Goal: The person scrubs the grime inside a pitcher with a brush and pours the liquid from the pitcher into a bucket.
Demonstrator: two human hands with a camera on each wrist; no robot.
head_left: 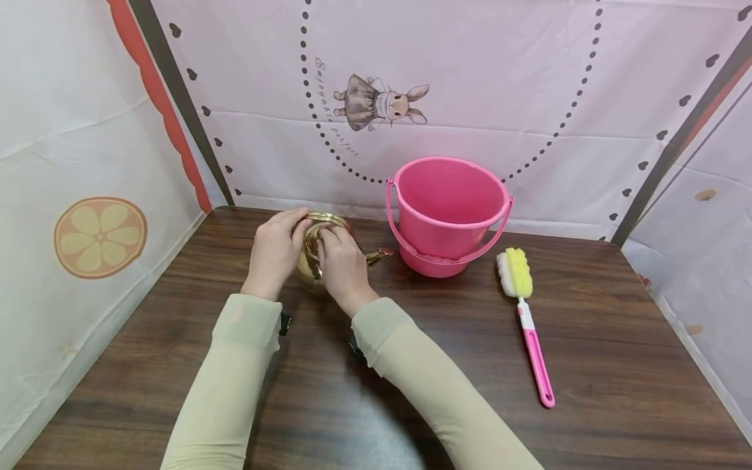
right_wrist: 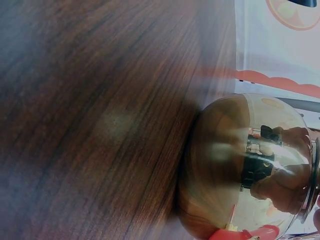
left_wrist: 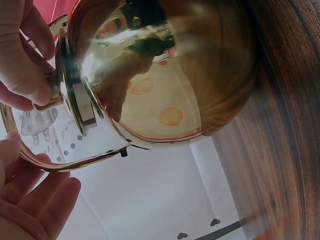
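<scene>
A shiny gold kettle (left_wrist: pixel 170 75) stands on the table, its spout (head_left: pixel 375 256) pointing right toward the bucket. My left hand (head_left: pixel 273 251) grips the kettle's curved handle (left_wrist: pixel 82 164) between thumb and fingers. With its fingertips, my right hand (head_left: pixel 345 269) pinches the knob of the lid (left_wrist: pixel 66 75). Part of the lid's inner rim shows at the kettle's mouth in the left wrist view, so the lid sits partly raised. In the right wrist view the kettle's round body reflects the surroundings, while the right hand is mostly out of frame.
Just right of the kettle stands a pink bucket (head_left: pixel 437 238), its handle hanging down in front. Farther right lies a sponge brush (head_left: pixel 533 346) with a yellow and white head and a pink handle. Printed cloth (head_left: pixel 264 78) walls the dark wooden table (head_left: pixel 617 365) at back and sides.
</scene>
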